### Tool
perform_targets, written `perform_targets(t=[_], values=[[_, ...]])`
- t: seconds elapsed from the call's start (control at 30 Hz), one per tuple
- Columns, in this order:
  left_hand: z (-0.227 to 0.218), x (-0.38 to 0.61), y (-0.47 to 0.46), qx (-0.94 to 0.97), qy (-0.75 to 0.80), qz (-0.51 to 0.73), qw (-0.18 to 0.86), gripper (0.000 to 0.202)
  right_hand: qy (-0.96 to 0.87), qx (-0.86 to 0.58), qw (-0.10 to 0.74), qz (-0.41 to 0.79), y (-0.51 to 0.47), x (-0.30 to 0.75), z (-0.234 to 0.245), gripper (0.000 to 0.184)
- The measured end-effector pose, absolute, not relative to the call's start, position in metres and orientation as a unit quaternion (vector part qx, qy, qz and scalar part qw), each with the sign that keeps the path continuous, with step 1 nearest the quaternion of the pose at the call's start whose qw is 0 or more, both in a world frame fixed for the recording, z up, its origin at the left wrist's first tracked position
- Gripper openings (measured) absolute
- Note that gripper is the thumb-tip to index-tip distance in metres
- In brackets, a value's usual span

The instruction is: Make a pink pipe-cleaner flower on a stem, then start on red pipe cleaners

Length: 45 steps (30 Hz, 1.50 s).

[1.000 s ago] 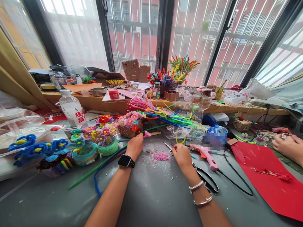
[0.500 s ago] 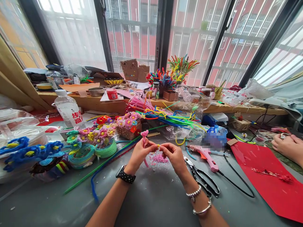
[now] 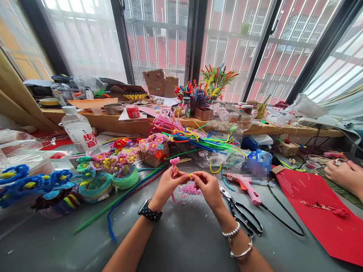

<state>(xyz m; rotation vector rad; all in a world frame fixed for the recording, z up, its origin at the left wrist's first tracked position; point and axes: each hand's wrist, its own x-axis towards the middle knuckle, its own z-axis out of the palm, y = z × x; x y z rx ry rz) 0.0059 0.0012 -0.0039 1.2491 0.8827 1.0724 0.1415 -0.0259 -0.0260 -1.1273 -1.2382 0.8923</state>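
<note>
My left hand [image 3: 167, 185] is closed around a pink pipe cleaner [image 3: 174, 161], whose looped top stands above the fingers and whose tail hangs below them. Its thumb and forefinger also meet a small yellow piece [image 3: 190, 176]. From the other side my right hand [image 3: 208, 187] pinches that same yellow piece, fingertips nearly touching the left ones. Under the hands lies a heap of pink clippings [image 3: 190, 189] on the grey table. Scissors [image 3: 241, 211] with black handles lie beside my right wrist, and a pink glue gun [image 3: 246, 186] rests just beyond them.
Pipe-cleaner flowers in pots [image 3: 126, 175] crowd the left, near a plastic bottle [image 3: 79, 130]. Loose pipe cleaners [image 3: 198, 139] are piled ahead. On the right are a red sheet [image 3: 320, 215], the glue gun's black cord [image 3: 286, 221] and another person's hand [image 3: 346, 175].
Both hands stay in nearly the same place, still pinching the yellow piece. The fingers have shifted only slightly, and the camera view has moved a little.
</note>
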Motion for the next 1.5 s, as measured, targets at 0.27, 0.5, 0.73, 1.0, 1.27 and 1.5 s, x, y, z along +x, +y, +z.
perform_targets(t=[0.27,0.5,0.73,1.0,1.27,1.5], values=[[-0.009,0.007,0.004,0.612,0.386,0.450,0.524,0.036,-0.510,-0.479,0.586,0.408,-0.026,0.140,-0.026,0.020],[-0.011,0.001,0.002,0.774,0.472,0.369,0.203,0.025,-0.474,-0.481,0.649,0.351,-0.021,0.157,-0.023,0.019],[-0.005,0.004,-0.003,0.827,0.435,0.318,0.160,0.019,-0.530,-0.472,0.649,0.275,-0.027,0.162,-0.009,0.015],[-0.006,0.004,-0.003,0.835,0.414,0.324,0.160,0.019,-0.573,-0.480,0.612,0.258,-0.028,0.158,-0.013,0.017],[-0.005,0.004,-0.005,0.832,0.413,0.327,0.173,0.019,-0.578,-0.483,0.606,0.257,-0.030,0.151,-0.010,0.020],[-0.005,0.006,-0.006,0.829,0.412,0.332,0.180,0.018,-0.578,-0.483,0.605,0.259,-0.030,0.151,-0.013,0.019]])
